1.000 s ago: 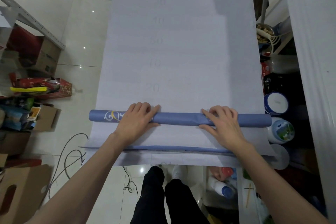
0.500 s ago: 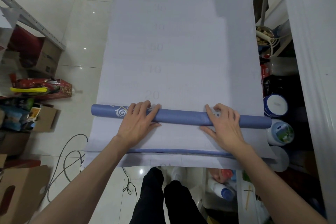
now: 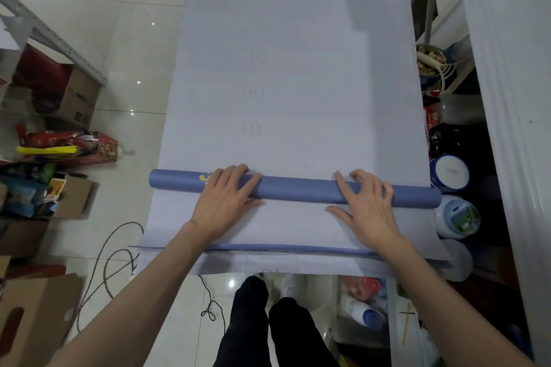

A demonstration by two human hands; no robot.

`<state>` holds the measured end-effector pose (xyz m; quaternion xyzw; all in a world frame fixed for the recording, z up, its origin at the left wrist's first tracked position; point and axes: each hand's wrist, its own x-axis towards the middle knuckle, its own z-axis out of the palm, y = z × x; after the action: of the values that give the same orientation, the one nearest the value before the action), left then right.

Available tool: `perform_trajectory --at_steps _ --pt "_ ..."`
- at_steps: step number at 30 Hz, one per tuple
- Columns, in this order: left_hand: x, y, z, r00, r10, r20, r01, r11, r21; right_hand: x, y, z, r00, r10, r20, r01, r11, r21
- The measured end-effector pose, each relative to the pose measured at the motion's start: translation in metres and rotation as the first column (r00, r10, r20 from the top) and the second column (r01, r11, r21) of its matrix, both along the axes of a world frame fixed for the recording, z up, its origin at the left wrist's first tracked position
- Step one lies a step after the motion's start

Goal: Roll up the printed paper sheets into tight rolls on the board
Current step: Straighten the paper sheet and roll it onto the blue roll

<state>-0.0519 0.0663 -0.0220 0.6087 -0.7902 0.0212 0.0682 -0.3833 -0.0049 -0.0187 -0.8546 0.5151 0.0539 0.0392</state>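
Roll (image 3: 298, 189): a blue tube lying crosswise on the sheet (image 3: 292, 68), near the person's end of the bench (image 3: 301, 270); most of the sheet is unrolled beyond it.
Left hand (image 3: 222, 199): spread flat, fingers draped over the top of the roll left of centre, thumb on the near side — pressing it, not clamped round it.
Right hand (image 3: 365, 205): likewise open, fingers arched over the roll right of centre, thumb splayed on the flat paper in front.
Step in hand: likely pushing the roll away along the sheet, with a long stretch yet to take up.
Risk, telescoping: if one hand drives harder than the other, the roll may skew and its ends creep out into a cone; the right end already overhangs the sheet's edge beside the jars (image 3: 456, 214).
Risk, slack: open palms give little squeeze, so the wraps could loosen and the roll end up fat rather than tight.
Risk, creasing: fingertip pressure on a hollow tube may dent it, and any wrinkle in the sheet ahead would be rolled in.
Risk, sliding: the sheet could slip on the layers under it — a blue edge (image 3: 283, 247) near the wrists shows more paper below.
Hidden: the roll's surface under both palms, and most of a yellow mark (image 3: 205, 178) by the left hand.
Hard to make out: the faint numerals (image 3: 253, 128) showing through the sheet; how many sheets lie stacked; the sheet's far end, which is cut off at the top.
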Motion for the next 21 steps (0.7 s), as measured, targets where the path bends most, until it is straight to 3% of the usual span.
perform_trajectory --at_steps 2,6,9,14,21 --pt "0.0 0.0 0.002 1.0 0.014 -0.009 -0.014 1.0 -0.014 0.001 0.0 0.002 1.0 -0.006 0.021 0.007 1.0 -0.009" --pt "-0.001 0.003 0.008 0.999 0.029 -0.02 -0.029 0.999 -0.019 0.005 -0.002 0.013 0.97 -0.12 0.211 0.126 0.992 -0.018" --pt "-0.002 0.004 0.002 0.999 0.016 -0.03 -0.017 0.999 -0.027 0.007 0.003 0.008 0.983 -0.091 0.16 0.108 0.989 -0.1" --pt "-0.004 0.002 0.001 0.994 0.113 0.01 -0.113 0.992 0.058 0.001 0.002 -0.002 0.997 -0.066 0.049 0.07 0.995 -0.072" --pt "-0.004 0.003 0.001 0.996 0.083 -0.025 -0.083 0.996 -0.017 -0.002 -0.005 0.006 0.985 -0.097 0.139 0.107 0.992 -0.067"
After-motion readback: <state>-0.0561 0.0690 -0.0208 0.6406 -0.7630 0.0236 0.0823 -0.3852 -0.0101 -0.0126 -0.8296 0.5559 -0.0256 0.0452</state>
